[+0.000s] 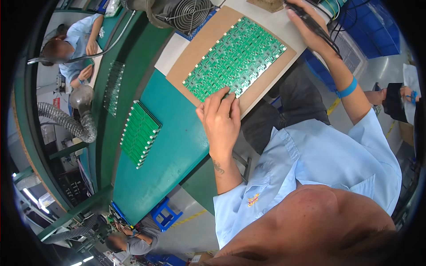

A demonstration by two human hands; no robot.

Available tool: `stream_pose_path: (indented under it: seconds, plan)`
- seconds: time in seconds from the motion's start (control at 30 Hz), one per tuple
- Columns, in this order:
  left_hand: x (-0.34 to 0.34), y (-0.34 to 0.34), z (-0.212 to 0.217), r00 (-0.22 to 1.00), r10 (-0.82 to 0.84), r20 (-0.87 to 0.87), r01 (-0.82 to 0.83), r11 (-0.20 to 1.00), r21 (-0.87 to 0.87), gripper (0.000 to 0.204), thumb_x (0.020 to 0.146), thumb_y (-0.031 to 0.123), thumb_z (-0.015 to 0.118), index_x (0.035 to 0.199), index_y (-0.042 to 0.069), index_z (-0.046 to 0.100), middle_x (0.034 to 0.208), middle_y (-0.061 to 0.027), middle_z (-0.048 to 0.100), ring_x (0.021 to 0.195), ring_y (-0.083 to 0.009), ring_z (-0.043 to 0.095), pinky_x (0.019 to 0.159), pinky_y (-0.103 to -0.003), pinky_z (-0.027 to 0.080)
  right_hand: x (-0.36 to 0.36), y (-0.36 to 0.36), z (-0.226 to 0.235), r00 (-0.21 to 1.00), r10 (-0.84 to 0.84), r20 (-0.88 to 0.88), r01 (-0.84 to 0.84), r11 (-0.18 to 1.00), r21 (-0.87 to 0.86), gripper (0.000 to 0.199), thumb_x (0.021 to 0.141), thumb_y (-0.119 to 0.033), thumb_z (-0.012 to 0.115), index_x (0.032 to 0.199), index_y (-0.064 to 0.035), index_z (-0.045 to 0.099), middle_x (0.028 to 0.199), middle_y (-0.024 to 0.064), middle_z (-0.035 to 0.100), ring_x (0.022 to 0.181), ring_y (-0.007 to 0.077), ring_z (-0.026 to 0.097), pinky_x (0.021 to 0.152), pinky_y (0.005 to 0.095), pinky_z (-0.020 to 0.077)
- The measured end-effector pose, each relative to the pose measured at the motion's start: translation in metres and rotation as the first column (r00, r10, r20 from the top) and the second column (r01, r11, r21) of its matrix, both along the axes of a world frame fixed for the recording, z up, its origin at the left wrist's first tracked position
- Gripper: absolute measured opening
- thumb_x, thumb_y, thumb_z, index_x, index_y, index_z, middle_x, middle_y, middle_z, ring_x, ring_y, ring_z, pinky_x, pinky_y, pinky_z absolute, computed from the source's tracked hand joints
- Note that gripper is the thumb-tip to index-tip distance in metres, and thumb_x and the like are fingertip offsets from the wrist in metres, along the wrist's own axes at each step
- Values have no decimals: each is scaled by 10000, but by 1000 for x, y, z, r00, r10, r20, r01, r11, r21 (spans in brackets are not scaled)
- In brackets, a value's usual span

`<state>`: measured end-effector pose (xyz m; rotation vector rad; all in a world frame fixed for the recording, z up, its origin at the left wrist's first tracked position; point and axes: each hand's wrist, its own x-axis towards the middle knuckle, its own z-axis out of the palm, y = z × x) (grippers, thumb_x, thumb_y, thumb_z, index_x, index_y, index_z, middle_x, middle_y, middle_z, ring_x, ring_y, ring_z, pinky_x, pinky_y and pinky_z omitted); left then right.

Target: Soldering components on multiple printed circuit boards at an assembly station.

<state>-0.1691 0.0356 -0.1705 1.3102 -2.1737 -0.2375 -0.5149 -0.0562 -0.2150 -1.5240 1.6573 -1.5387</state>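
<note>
My left hand (220, 122) lies flat, fingers spread and pressing the near edge of the green circuit board panel (235, 57); it grips nothing. The panel runs away from those fingers, its long axis slanting toward my right hand (310, 29), which is closed round a dark handheld tool (317, 26) past the far corner. The left is nearer. Brown cardboard (195, 53) lies under the panel; a second green stack (140, 132) sits well left.

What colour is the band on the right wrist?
Blue, seen in the head view: wristband on the right hand.
</note>
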Motion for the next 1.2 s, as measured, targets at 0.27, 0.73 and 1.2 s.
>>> stream_pose_path:
  seconds: [0.27, 0.73, 1.2]
  plan:
    - [3, 4, -3, 1000, 16, 8, -16, 999, -39, 149, 847, 70, 759, 996, 67, 745, 1181, -19, 702, 978, -207, 634, 946, -384, 409, 15, 35, 36, 989, 102, -112, -123, 971, -205, 393, 931, -48, 692, 1319, -29, 634, 1177, 106, 728, 1019, 190, 711, 878, 278, 543]
    - [20, 24, -10, 962, 229, -147, -234, 972, -17, 433, 919, 114, 707, 1319, -14, 602, 1327, -157, 651, 1155, -297, 625, 1076, -434, 390, 15, 64, 1, 889, 362, -281, -415, 895, -161, 618, 783, -65, 851, 1344, -35, 592, 1260, 117, 709, 1066, 244, 704, 949, 334, 536]
    - [26, 28, -9, 881, 428, -201, -399, 901, 172, 589, 1007, 137, 578, 1516, -59, 357, 1428, -235, 569, 1296, -344, 561, 1122, -447, 342, 9, 58, -2, 886, 375, -274, -423, 895, -144, 661, 734, -79, 887, 1323, -25, 592, 1205, 134, 718, 1068, 273, 687, 976, 358, 521]
